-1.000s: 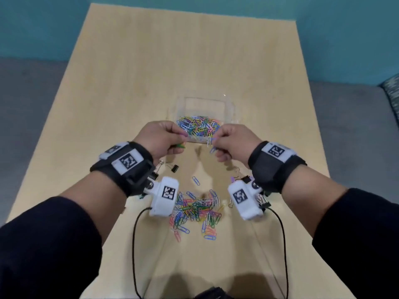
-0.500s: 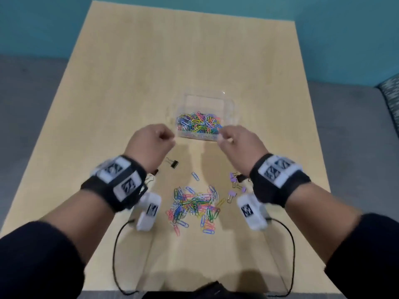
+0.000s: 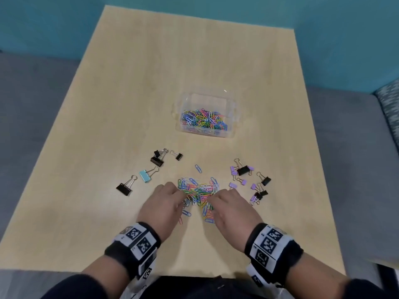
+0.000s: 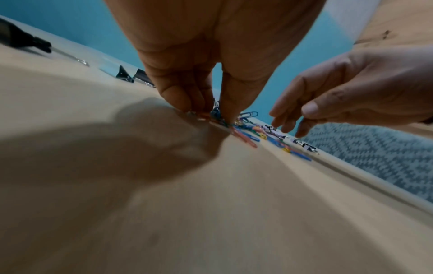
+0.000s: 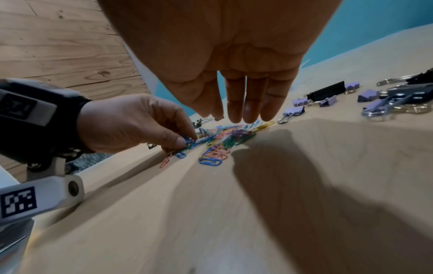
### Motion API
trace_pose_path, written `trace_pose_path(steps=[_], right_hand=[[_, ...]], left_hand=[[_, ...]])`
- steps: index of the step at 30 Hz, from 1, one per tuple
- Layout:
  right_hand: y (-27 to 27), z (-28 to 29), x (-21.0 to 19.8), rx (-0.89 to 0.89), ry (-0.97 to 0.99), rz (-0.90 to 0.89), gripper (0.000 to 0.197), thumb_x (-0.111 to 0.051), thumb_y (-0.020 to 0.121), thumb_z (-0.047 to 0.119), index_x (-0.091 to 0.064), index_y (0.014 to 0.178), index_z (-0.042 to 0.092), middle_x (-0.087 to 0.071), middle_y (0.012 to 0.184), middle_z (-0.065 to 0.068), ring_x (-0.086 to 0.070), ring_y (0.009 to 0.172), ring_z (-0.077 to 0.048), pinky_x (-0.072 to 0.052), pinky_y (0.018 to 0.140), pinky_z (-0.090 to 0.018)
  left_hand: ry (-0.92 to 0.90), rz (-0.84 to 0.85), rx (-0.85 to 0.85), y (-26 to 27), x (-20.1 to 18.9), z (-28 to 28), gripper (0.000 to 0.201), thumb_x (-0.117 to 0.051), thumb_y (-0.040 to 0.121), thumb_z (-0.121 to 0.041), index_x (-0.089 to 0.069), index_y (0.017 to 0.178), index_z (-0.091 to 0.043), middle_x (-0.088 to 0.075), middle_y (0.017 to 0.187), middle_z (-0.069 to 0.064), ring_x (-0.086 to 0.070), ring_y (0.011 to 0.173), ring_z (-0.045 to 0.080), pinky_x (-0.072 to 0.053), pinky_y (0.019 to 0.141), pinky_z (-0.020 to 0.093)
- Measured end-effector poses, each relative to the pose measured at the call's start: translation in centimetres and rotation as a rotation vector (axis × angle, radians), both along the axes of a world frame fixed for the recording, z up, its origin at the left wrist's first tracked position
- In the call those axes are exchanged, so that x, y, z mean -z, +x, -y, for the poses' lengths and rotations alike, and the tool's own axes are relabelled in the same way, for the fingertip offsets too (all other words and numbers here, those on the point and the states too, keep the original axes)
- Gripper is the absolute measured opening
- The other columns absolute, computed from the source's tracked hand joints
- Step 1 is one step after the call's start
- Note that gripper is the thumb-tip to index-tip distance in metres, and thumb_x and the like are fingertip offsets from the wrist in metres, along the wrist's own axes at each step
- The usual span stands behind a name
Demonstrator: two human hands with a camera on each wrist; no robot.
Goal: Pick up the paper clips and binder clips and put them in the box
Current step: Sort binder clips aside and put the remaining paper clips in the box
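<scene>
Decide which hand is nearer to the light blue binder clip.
Left. The left hand lies just right of and below the light blue binder clip; the right hand sits farther right, beyond the paper clip pile.

The near edge of the heap of coloured wire paper clips (image 3: 198, 190) lies hidden under both hands. The left hand (image 3: 164, 203) fingers (image 4: 178, 96) cover whichever clips they pinch. Whether the right hand (image 3: 231, 210) fingers (image 5: 251, 105) touch the heap cannot be told. The far small black metal binder clips (image 4: 124, 75) are blurred.
</scene>
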State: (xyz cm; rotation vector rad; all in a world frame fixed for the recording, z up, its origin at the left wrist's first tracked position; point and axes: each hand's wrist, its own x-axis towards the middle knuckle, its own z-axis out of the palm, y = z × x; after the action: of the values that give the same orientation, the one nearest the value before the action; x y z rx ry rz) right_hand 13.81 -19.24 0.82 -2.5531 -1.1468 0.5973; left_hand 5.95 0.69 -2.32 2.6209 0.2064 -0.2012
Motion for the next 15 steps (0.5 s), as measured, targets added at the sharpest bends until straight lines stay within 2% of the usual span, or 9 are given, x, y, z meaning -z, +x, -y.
trace_pose_path(steps=[3,6,11,15], right_hand=[[-0.3,0.3,-0.2,0.015,0.01,0.0,0.025,-0.048,0.088,0.016,-0.06,0.109,0.014,-0.059,0.102,-0.004,-0.05,0.089,-0.03,-0.049,0.074,-0.043],[-0.5,0.5,-0.4,0.031,-0.003,-0.006,0.025,-0.046,0.088,0.019,-0.061,0.108,0.014,-0.059,0.102,-0.004,-0.05,0.089,-0.03,-0.048,0.074,-0.043],[-0.8,0.9,-0.2,0.036,-0.03,-0.01,0.022,-0.048,0.089,0.018,-0.059,0.107,0.015,-0.056,0.102,-0.003,-0.048,0.089,-0.028,-0.047,0.075,-0.041],[-0.7,1.1,-0.5,0.033,-0.032,-0.018,0.023,-0.048,0.09,0.019,-0.058,0.11,0.018,-0.055,0.105,0.0,-0.047,0.093,-0.025,-0.046,0.078,-0.038]], left_hand=[[-0.06,-0.013,-0.076,0.3,0.0,-0.2,0.019,-0.064,0.072,-0.006,-0.063,0.085,-0.019,-0.054,0.087,-0.002,-0.052,0.081,0.024,-0.045,0.068,0.035],[-0.085,-0.052,-0.098,0.8,-0.1,-0.2,0.014,-0.063,0.074,-0.013,-0.063,0.086,-0.02,-0.052,0.087,-0.002,-0.052,0.082,0.023,-0.044,0.069,0.032],[-0.088,-0.149,-0.09,1.7,-0.5,0.0,0.002,-0.057,0.082,-0.015,-0.058,0.082,-0.017,-0.047,0.087,-0.002,-0.05,0.078,0.02,-0.037,0.064,0.031],[-0.118,-0.129,-0.101,1.6,-0.6,-0.2,0.015,-0.063,0.077,-0.015,-0.05,0.072,-0.02,-0.042,0.082,-0.005,-0.045,0.076,0.018,-0.04,0.064,0.031]])
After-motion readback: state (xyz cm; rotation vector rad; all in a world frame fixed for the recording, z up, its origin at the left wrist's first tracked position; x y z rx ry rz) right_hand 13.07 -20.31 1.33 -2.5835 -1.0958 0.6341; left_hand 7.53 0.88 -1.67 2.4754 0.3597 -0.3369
